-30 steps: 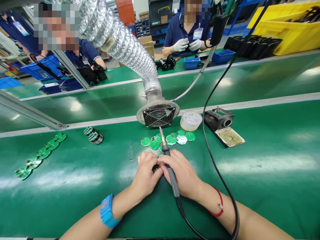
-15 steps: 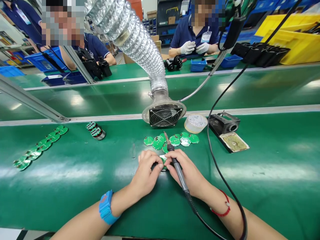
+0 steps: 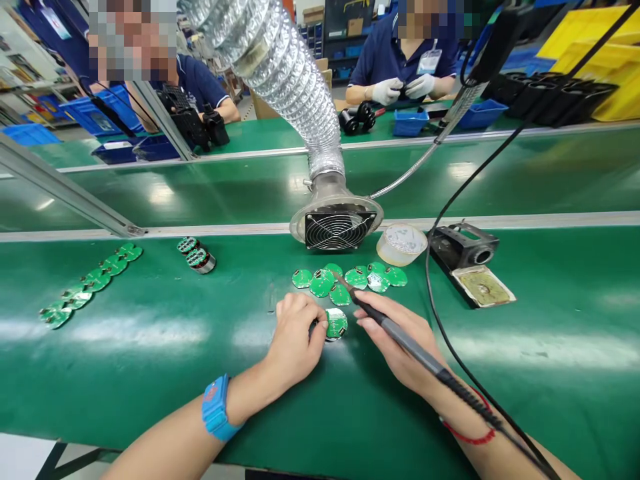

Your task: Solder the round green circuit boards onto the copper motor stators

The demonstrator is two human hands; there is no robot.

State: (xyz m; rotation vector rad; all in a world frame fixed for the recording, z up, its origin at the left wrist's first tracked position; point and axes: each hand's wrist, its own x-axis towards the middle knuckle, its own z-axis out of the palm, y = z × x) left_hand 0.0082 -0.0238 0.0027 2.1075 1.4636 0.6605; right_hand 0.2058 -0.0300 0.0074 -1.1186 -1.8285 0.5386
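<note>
Between the two hands, over the desk (image 3: 150, 387), the left edge of a round green circuit board (image 3: 337, 323) is pinched by the thumb and fingers of the left hand (image 3: 296, 335), while a soldering iron (image 3: 407, 341) is gripped slantwise in the right hand (image 3: 415, 325), its tip pointed at the loose boards (image 3: 321, 283) just beyond. On the left wrist a blue wristband (image 3: 217, 410) is worn (its reddish marking cannot be read). Across the partition (image 3: 225, 190), a small blue tray (image 3: 411, 125) is set near a co-worker's gloved hands (image 3: 388, 92), its contents indistinct.
</note>
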